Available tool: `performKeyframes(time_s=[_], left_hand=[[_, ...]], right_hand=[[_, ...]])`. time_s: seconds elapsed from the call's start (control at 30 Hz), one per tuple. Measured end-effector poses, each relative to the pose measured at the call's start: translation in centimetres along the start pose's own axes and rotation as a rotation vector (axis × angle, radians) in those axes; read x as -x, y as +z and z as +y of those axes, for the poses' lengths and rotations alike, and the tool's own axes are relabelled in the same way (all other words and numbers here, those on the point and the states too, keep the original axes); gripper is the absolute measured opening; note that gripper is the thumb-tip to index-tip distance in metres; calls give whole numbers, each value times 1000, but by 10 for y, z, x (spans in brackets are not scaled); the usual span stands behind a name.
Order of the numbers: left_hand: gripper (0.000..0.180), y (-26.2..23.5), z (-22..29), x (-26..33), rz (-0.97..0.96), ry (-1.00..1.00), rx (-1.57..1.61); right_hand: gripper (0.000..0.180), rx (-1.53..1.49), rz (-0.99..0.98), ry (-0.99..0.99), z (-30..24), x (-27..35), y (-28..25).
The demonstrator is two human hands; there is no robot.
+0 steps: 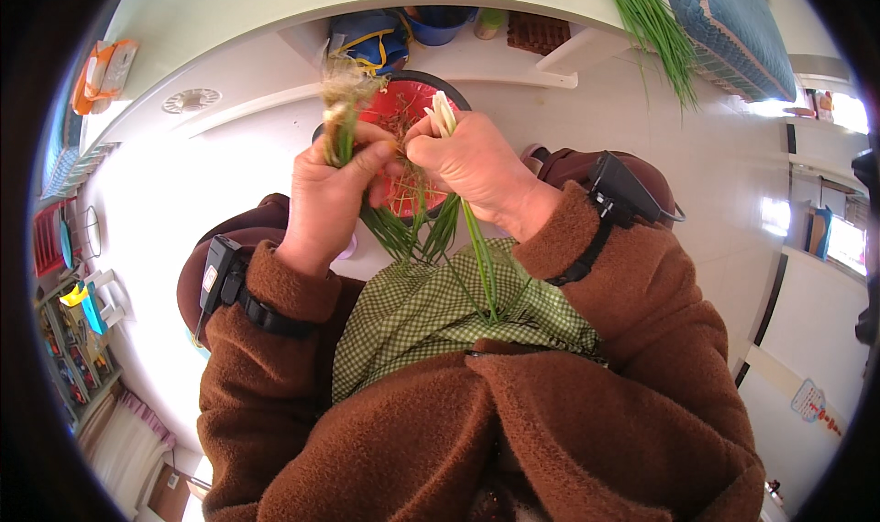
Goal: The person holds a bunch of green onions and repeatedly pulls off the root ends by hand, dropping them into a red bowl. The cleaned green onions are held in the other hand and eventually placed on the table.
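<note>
My left hand [321,192] is closed around a bunch of thin spring onions [342,128], their pale, stringy root ends pointing up and blurred. In my right hand [490,169] are a few spring onions with clean white ends [442,116]; their green leaves hang down over my lap. The fingertips of both hands come close together between the bunches; what they pinch there is too small to make out. Below and beyond my hands, a red basin [417,87] with a dark rim holds brownish roots and peelings.
A green checked apron [412,316] covers my lap. Ahead is a pale table [275,13], with more green leaves [651,27] hanging over its edge beside a blue quilted box-like thing [729,32]. Under it stand a blue bag [369,41] and a blue bucket [435,29].
</note>
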State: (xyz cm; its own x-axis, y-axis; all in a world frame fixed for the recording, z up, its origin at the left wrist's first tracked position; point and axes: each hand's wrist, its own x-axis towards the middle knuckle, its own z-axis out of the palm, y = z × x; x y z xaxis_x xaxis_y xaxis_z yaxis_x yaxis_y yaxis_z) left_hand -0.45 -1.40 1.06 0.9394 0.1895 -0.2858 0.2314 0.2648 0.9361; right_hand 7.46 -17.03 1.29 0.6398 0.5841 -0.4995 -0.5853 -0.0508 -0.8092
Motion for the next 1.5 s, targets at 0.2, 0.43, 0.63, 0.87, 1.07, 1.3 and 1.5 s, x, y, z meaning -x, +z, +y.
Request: performKeyframes(time_s=[0.2, 0.43, 0.63, 0.87, 1.07, 1.3, 1.5], left_hand=[[13, -2, 2, 0, 19, -46, 103], [9, -5, -1, -3, 18, 12, 94], [7, -4, -2, -3, 6, 67, 7], [5, 1, -4, -3, 24, 76, -76], [4, 2, -7, -2, 25, 70, -82], [6, -5, -5, -5, 126, 40, 49], [10, -15, 0, -10, 96, 48, 159]], right_hand=[[13, -107, -45, -21, -7, 5, 0], [17, -106, -118, -75, -14, 9, 2], [13, 24, -45, -192, -8, 8, 6], [15, 302, 78, -271, 0, 5, 3], [16, 303, 80, -239, 3, 1, 2], [13, 185, 68, -146, 3, 0, 0], [11, 60, 39, -83, 0, 1, -5]])
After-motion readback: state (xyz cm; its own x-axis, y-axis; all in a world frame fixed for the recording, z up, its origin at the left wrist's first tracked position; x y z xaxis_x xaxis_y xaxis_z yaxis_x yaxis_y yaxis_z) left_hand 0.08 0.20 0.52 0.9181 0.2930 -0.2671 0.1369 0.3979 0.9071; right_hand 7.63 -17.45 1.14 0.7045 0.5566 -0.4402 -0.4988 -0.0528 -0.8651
